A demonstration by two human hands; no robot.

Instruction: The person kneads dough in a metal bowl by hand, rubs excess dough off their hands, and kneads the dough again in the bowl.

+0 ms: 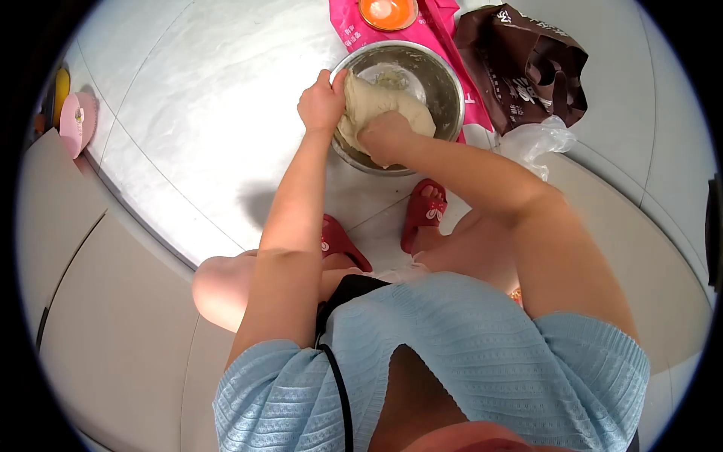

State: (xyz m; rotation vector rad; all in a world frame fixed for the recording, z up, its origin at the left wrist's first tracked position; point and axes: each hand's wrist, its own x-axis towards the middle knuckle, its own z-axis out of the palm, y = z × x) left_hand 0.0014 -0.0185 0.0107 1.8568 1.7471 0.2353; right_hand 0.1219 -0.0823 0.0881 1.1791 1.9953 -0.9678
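Observation:
A pale lump of dough [370, 104] lies in a round steel bowl [449, 79] on the floor, with floury smears on the bowl's inner wall. My left hand [324, 104] grips the bowl's left rim, its fingertips close to the dough's edge. Pressed down into the near side of the dough is my right hand [388, 138], closed in a fist; its fingertips are hidden.
Beneath the bowl lies a pink plastic bag [352, 26], with an orange bowl [387, 11] at its far end. A brown bag [520, 68] and a clear plastic bag [542, 142] are to the right. Red slippers [423, 215] are close to the bowl. Cabinets [120, 301] line the left.

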